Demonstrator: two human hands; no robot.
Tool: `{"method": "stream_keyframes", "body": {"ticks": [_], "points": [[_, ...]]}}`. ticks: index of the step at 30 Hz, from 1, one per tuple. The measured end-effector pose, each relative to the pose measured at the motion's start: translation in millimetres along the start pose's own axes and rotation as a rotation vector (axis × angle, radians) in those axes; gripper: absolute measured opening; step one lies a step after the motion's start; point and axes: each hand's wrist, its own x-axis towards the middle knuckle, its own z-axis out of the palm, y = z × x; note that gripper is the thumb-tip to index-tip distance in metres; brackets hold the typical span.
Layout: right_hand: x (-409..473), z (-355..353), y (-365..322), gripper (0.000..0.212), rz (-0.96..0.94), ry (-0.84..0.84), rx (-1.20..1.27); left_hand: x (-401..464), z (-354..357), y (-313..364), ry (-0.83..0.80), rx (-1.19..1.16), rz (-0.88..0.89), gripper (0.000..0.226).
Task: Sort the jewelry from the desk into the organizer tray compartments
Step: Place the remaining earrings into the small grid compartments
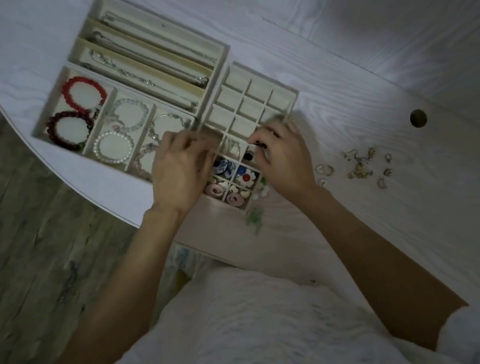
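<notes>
A cream grid tray (288, 93) of small compartments lies on the white desk (394, 221). Its near cells hold flower-shaped, blue and pink earrings (245, 176). My right hand (285, 159) hovers over the tray's right side and pinches a small dark earring (258, 144) between thumb and fingertips. My left hand (181, 172) is at the tray's left edge with fingers curled; blur hides whether it holds anything. A scatter of small gold and silver earrings (361, 166) lies on the desk to the right of my right hand.
A bracelet tray (42, 118) with red, dark, clear and pearl bracelets sits left. A necklace tray (220, 49) with chains lies behind it. Green and white pieces (256, 213) lie by the grid tray's near corner. A round cable hole (418, 118) is at the right.
</notes>
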Motion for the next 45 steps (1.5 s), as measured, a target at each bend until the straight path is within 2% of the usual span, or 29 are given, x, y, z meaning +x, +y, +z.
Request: {"method": "stream_keyframes", "body": {"ticks": [4, 8, 12, 17, 25, 31, 37, 45], "points": [[10, 1, 0, 0.026, -0.165, -0.114, -0.086, -9, 11, 8, -0.058, 0.0, 0.01, 0.025], [18, 0, 1, 0.02, -0.216, -0.207, -0.182, -8, 18, 17, -0.059, -0.029, -0.016, 0.027], [18, 0, 3, 0.015, -0.264, -0.204, -0.196, -2, 19, 15, -0.073, 0.032, -0.051, 0.03], [14, 4, 5, 0.02, -0.248, -0.229, -0.279, 4, 22, 13, -0.14, 0.121, 0.017, 0.039], [16, 4, 4, 0.034, -0.231, -0.261, -0.274, 6, 16, 7, -0.171, 0.15, 0.096, 0.034], [15, 3, 4, 0.035, -0.229, -0.221, -0.257, 10, 12, 1, -0.229, 0.171, 0.119, 0.033], [11, 9, 6, 0.016, -0.248, -0.17, -0.288, 10, 13, -2, -0.218, 0.131, 0.092, 0.037], [9, 15, -1, 0.011, -0.177, -0.166, -0.294, 7, 15, -2, -0.226, 0.145, 0.107, 0.04]]}}
